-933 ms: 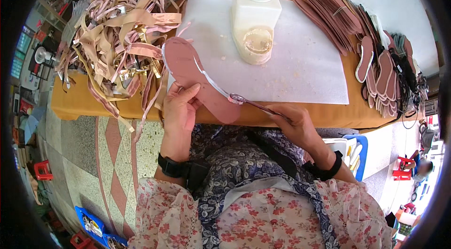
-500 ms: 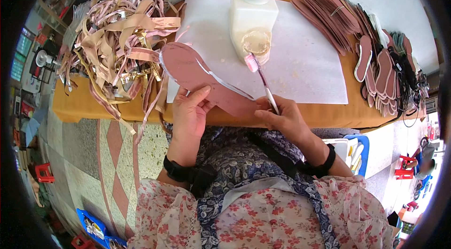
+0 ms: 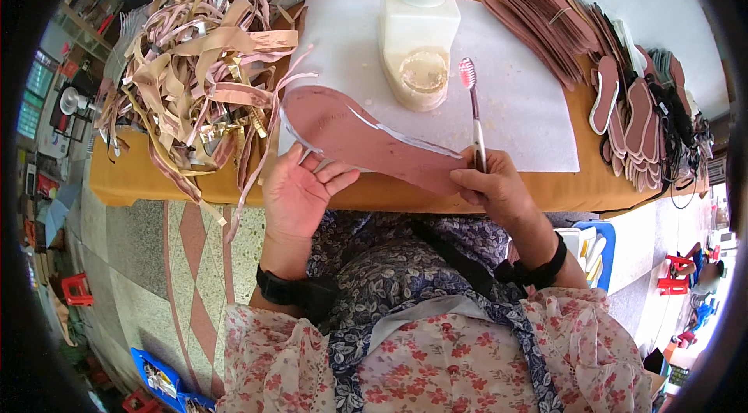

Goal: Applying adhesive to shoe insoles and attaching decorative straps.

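Note:
A brown-pink shoe insole (image 3: 358, 136) with a wet whitish band along part of its edge spans the space between my hands. Thumb and fingers of my right hand (image 3: 497, 187) pinch its narrow end, and the same hand holds a toothbrush (image 3: 474, 101) upright, pink bristles at the top. Under the wide end, my left hand (image 3: 300, 196) is palm up with its fingers spread; fingertips meet the insole's lower edge without a closed grip. Beyond stands a whitish plastic glue container (image 3: 421, 15) with a round opening (image 3: 425, 70) low on its front.
Left of the white sheet (image 3: 522, 125) lies a tangled heap of tan and pink strips (image 3: 210, 62). Bundled brown insoles (image 3: 538, 19) and more white-edged insoles (image 3: 639, 121) lie at the right. A blue crate (image 3: 600, 253) stands below the table's right side.
The toothbrush has left the container's opening and moved right, turning upright. My right hand has moved right with the insole, and my left hand has loosened from it, its fingers now spread.

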### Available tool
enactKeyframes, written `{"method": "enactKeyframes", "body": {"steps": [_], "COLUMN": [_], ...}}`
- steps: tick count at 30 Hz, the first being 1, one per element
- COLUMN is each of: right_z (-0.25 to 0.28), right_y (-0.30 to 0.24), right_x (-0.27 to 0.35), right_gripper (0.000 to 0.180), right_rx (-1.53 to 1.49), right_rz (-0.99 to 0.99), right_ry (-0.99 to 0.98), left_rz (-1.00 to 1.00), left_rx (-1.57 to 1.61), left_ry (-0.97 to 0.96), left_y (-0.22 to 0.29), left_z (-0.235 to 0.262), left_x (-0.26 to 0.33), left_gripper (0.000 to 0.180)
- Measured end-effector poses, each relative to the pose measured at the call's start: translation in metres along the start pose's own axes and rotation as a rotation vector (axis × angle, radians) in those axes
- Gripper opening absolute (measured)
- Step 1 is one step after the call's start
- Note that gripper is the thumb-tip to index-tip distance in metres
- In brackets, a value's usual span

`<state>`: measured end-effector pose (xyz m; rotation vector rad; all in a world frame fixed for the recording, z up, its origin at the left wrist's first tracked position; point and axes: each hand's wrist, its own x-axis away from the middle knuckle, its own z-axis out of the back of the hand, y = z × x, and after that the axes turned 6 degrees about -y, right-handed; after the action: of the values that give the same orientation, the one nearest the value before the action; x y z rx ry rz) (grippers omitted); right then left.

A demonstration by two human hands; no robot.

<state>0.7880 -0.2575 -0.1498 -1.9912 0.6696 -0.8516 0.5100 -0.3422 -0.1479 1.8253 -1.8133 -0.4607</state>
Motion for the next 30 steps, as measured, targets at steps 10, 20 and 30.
{"method": "enactKeyframes", "body": {"steps": [10,20,30], "right_z": [0.033,0.018,-0.015], "right_y": [-0.025,-0.027,0.030], "right_x": [-0.004,-0.004,0.023], "right_gripper": [0.012,0.036,0.034], "right_rx": [0.094,0.541,1.013], "right_rz": [-0.013,0.184,0.577], "right_ry": [-0.028,0.244,-0.063], "left_rz": [0.048,0.166,0.027], "left_rx": [-0.328,-0.379,-0.403], "left_ry": [0.140,0.174,0.432], "left_y": [0.013,0.014,0.005], "left_z": [-0.006,0.001,-0.004], "left_x": [0.015,0.040,0.058], "left_gripper": [0.042,0.055,0.043]}}
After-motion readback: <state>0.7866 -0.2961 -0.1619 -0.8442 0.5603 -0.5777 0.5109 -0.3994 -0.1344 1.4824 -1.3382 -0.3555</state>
